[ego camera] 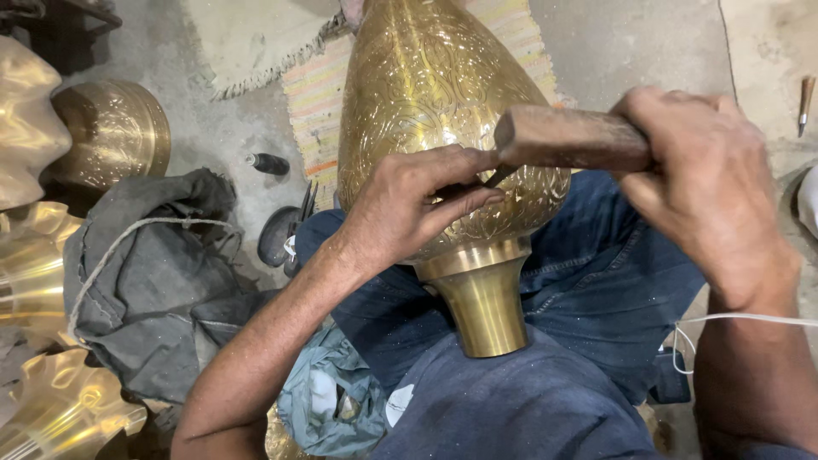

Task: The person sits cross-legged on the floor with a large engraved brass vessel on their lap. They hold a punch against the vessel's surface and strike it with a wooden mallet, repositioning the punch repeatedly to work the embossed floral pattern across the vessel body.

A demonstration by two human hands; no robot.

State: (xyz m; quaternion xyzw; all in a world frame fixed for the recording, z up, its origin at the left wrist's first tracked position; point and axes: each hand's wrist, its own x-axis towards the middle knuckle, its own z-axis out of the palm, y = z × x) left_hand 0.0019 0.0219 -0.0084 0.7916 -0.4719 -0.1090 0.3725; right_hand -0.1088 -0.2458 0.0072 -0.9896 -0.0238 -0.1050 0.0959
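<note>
**A:** So where's this at? The big brass vase (443, 111) lies across the person's lap on the blue jeans (596, 273), plain neck (484, 298) pointing toward the body, wide belly away toward the striped mat (319, 94).

**B:** Looks far along to me. The belly that shows is covered in engraved scrollwork almost down to the collar; only the smooth neck is bare. Can't see the underside or far end, so no idea what's left there.

**A:** Hands?

**B:** Left hand (409, 204) rests on the vase, fingers pinched around a thin dark chisel (498, 177), tip set on the pattern near the lower belly. Right hand (707, 187) is wrapped tight round a wooden mallet (571, 136), its head just above the chisel's top end. Touching or not, I can't tell. Hands are close but separate, wrists angled inward.

**A:** Other stuff around?

**B:** Grey cloth bundle (153, 273), more brass pieces (111, 128) at the left, a loose tool (805, 102) on the floor far right.
</note>
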